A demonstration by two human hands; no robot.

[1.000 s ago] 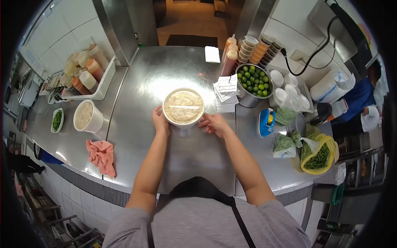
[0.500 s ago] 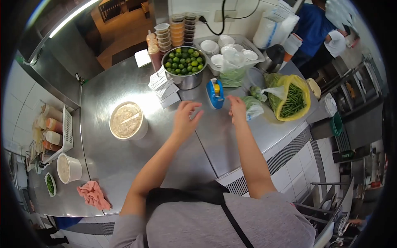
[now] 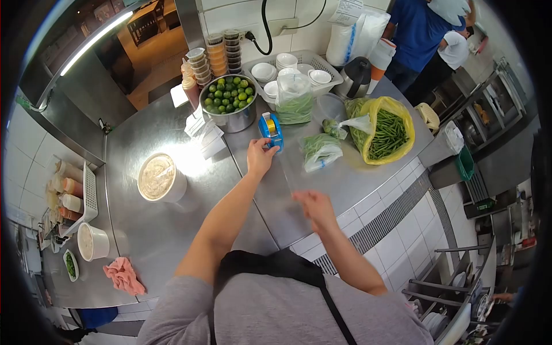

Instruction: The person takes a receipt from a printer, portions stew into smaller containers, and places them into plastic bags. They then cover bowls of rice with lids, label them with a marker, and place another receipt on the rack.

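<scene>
The left hand (image 3: pixel 260 156) rests on the blue tape dispenser (image 3: pixel 270 131), which stands on the steel desk (image 3: pixel 172 230) toward its far edge, just in front of the metal bowl of limes (image 3: pixel 228 101). Its fingers are curled down over the near end of the dispenser and touch it. The right hand (image 3: pixel 313 206) hangs above the near edge of the desk, well apart from the dispenser, fingers pinched together; a clear strip of tape (image 3: pixel 286 172) seems to run from the dispenser to these fingers, though it is faint and hard to be sure of.

Just right of the dispenser lies a small clear bag of green beans (image 3: pixel 319 150), and beyond it a yellow bag of green beans (image 3: pixel 386 131) stands open. A taller clear bag of greens (image 3: pixel 295 99) stands at the far edge beside a white basket of small bowls (image 3: pixel 299 66). Paper slips (image 3: pixel 204 133) lie left of the lime bowl. A lidded round tub (image 3: pixel 158 177) sits toward the left part of the desk, well away from both hands. A pink cloth (image 3: pixel 122 275) lies at the near left edge, with a white tub (image 3: pixel 92 241) close by. Another person in a blue top (image 3: pixel 418 31) stands past the far right corner
</scene>
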